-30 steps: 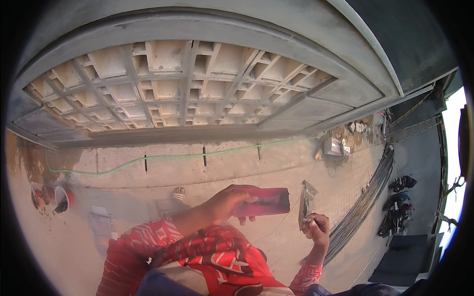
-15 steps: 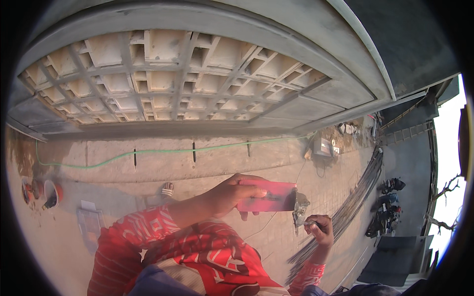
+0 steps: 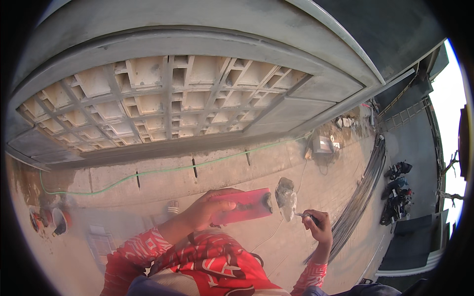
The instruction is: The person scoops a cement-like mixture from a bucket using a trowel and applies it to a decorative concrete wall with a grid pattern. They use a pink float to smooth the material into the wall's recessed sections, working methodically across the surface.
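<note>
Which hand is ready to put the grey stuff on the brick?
Probably the right hand: it holds the trowel, loaded with mortar, right beside the brick's end. The left hand is busy gripping the brick.

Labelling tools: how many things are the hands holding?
2. A red rectangular brick sits in the left hand at centre. A mortar-caked metal trowel is gripped by the right hand, just right of the brick's end. Nothing else seems held.

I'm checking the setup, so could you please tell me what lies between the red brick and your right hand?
In the head view, the mortar-laden trowel lies between the red brick in the left hand and the right hand, which holds its handle.
</note>
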Available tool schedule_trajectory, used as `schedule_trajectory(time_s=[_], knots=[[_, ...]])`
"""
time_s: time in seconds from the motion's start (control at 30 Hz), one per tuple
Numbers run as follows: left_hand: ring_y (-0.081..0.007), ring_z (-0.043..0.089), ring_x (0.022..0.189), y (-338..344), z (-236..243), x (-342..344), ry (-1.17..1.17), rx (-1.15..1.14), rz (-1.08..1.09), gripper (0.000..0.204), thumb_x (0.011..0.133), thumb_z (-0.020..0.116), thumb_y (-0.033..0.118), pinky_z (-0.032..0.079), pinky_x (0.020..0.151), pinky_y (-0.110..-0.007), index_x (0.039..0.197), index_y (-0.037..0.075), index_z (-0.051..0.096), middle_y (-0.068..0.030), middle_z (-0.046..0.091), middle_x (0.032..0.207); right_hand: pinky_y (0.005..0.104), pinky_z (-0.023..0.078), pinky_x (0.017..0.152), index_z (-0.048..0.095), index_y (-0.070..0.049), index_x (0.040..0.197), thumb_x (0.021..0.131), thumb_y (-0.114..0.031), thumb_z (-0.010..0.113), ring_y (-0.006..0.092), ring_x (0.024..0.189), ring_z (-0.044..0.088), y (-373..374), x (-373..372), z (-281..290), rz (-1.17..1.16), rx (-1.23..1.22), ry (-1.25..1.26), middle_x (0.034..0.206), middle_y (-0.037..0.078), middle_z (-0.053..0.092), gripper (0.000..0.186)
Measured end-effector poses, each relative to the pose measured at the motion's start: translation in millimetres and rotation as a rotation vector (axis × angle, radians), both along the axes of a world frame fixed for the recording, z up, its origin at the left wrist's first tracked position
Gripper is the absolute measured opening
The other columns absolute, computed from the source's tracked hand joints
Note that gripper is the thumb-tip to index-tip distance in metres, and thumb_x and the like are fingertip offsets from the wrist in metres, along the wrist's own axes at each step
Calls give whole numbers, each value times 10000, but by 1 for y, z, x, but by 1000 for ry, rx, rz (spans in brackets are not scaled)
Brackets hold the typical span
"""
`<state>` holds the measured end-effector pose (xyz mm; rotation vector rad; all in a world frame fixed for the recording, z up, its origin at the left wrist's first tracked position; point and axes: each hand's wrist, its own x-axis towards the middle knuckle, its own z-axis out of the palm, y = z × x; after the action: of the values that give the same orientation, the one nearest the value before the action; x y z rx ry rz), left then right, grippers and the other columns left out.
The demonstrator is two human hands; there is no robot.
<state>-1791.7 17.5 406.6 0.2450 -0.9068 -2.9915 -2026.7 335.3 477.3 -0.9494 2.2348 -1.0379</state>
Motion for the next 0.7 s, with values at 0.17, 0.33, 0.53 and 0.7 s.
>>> schedule_trajectory(time_s=[0.17,0.33,0.53,0.7], knots=[[-161,625,1064,0,2,2,-81,-94,60,454,977,584,181,522,904,-324,1400,27,527,-75,639,1230,214,396,526,692,35,1012,995,-207,667,30,589,498,-7,25,-29,-155,-113,-84,706,-34,594,244],[-196,620,995,9,-9,11,-99,109,87,471,1002,542,215,504,891,-378,1430,34,469,-76,601,1238,234,406,541,676,24,1038,998,-180,648,55,595,511,-32,63,-60,-287,-85,-51,694,-9,589,209],[-233,635,937,24,-26,15,-283,-40,201,483,1011,519,315,500,818,-379,1343,-36,521,-134,649,1093,302,447,548,661,-6,1034,983,-171,646,149,559,585,-45,84,-78,-307,-69,-12,679,63,619,173],[-235,645,936,19,-40,19,-331,-104,169,500,1020,510,305,512,775,-361,1370,-52,512,-143,654,1105,353,475,552,666,-37,1027,944,-188,675,253,557,621,-47,91,-74,-281,115,303,717,105,644,172]])
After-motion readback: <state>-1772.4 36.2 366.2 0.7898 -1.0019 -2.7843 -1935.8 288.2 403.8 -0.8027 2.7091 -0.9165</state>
